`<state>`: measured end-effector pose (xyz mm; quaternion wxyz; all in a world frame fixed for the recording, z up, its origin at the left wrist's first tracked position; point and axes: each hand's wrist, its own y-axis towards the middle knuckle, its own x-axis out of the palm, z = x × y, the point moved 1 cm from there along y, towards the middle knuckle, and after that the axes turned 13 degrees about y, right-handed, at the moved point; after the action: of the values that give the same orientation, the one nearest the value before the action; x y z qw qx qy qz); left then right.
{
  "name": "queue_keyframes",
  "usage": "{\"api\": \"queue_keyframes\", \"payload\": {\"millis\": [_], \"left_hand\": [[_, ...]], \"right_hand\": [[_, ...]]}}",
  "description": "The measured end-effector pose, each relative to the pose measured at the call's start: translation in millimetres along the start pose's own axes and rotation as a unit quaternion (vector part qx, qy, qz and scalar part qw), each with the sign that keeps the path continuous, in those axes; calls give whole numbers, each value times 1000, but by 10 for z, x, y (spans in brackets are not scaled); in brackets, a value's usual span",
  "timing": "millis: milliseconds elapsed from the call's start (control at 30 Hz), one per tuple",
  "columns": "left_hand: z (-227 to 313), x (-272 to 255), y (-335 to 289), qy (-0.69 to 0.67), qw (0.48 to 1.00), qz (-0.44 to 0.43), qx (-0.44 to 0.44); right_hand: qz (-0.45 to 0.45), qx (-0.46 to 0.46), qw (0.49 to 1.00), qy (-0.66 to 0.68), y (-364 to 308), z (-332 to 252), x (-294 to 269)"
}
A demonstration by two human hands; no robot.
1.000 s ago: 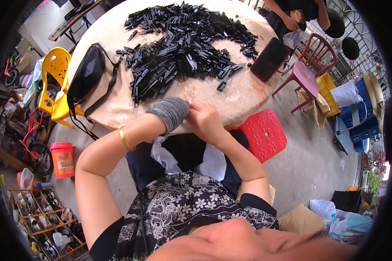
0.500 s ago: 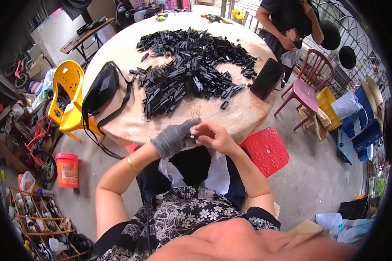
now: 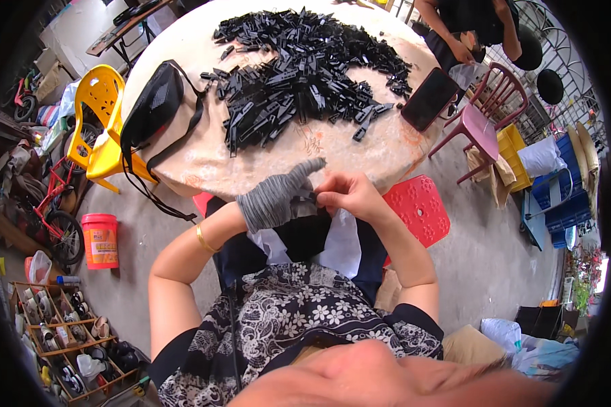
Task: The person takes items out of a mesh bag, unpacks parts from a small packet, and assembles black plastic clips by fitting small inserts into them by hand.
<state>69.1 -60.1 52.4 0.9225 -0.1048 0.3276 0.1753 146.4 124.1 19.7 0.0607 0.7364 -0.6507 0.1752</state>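
Observation:
My left hand [image 3: 278,198], in a grey knit glove, is closed at the table's near edge with a finger pointing up and forward. A small dark piece [image 3: 305,197] shows at its fingers; its exact shape is hard to see. My bare right hand [image 3: 349,195] meets it from the right, thumb and fingers pinched together; what lies in the pinch is hidden. Beyond both hands, a large heap of black plastic pieces [image 3: 299,81] covers the middle of the round table [image 3: 204,173]. White plastic [image 3: 343,247] hangs over my lap below the hands.
A black bag [image 3: 157,102] lies on the table's left, a phone [image 3: 429,100] on its right. Around the table stand a yellow chair [image 3: 108,146], a red stool [image 3: 419,211], a pink chair [image 3: 478,129] and a red bucket [image 3: 100,241]. Another person [image 3: 465,34] stands at the far right.
The view has tilted down, so the table sits higher in the picture. My right fingers have closed from a looser curl into a pinch beside the gloved hand.

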Motion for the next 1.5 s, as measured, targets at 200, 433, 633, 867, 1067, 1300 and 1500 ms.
{"api": "queue_keyframes", "payload": {"millis": [200,433,633,867,1067,1300,1500], "left_hand": [[-314,38,-15,-9,994,99,38],[-664,-413,-38,277,898,342,-15],[-741,-566,287,415,839,299,-186],[-658,-606,401,403,844,329,-130],[-539,-462,211,333,913,235,-17],[-402,-176,42,314,940,125,46],[-392,-132,86,290,943,159,-29]], "right_hand": [[23,-32,998,-44,-9,75,-39],[-30,-168,896,-410,-47,-27,89],[208,-313,763,-526,583,-145,-325],[271,-257,648,-664,1019,-114,-509],[212,-287,689,-631,869,-66,-501],[47,-360,773,-520,546,-23,-208],[75,-304,860,-402,498,65,-116]]}}
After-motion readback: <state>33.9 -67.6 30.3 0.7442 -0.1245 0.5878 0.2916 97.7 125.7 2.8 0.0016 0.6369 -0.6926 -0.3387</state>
